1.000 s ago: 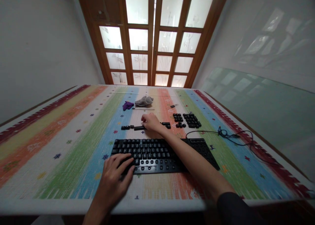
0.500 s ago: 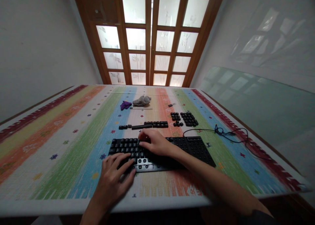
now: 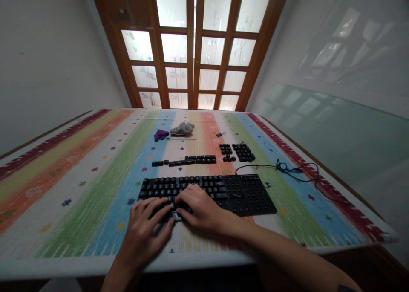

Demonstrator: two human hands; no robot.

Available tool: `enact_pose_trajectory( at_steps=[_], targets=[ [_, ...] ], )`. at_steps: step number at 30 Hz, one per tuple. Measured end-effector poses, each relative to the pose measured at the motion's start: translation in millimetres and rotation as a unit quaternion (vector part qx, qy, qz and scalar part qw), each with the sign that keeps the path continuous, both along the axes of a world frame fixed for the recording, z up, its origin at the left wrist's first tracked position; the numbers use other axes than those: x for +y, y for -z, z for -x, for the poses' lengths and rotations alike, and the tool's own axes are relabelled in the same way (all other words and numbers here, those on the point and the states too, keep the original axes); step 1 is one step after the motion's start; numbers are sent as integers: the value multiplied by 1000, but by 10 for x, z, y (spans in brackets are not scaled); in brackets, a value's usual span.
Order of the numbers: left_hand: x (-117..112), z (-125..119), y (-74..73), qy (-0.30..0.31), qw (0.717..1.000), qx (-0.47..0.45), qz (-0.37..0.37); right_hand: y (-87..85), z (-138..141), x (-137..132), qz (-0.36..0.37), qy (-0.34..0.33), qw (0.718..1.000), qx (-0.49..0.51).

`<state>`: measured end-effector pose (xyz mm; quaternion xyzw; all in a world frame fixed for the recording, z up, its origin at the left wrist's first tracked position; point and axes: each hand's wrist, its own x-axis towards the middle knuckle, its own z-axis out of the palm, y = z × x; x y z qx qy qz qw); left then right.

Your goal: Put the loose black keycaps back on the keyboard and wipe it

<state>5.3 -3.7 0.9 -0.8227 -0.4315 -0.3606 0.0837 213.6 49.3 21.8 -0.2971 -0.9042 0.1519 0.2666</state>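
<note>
A black keyboard [image 3: 252,198] lies on the striped tablecloth; its right side has bare switches where keycaps are off, while rows of keycaps cover much of the rest. My left hand [image 3: 145,224] rests at its lower left corner, fingers stretched out over the edge keys and thumb apart. Over the lower middle of the keyboard is my right hand [image 3: 200,209], its fingers curled and thumb close to the index finger, down at the lower rows. Whatever is between those fingertips, if anything, is hidden. Part of the lower rows is covered by both hands.
Behind the keyboard lie a row of loose keycaps [image 3: 206,159], the space bar [image 3: 181,163] and a keycap group [image 3: 243,152]. Farther back are a grey cloth [image 3: 182,129], a purple cloth [image 3: 161,134] and a small wire-ended tool [image 3: 220,134]. A cable [image 3: 297,169] curls right.
My right hand has come down from the upper key rows to the lower rows, toward me. My left hand stays at the lower left corner. The view has shifted slightly.
</note>
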Motion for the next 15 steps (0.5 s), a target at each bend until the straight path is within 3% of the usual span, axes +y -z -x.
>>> enact_pose_trajectory(
  at_steps=[9,15],
  targets=[
    [-33,6,2,21,1000,1,1,62,40,-37,-185,-8,982,-47],
    [-25,4,18,32,999,5,4,26,33,-14,-198,-26,977,-69]
  ],
)
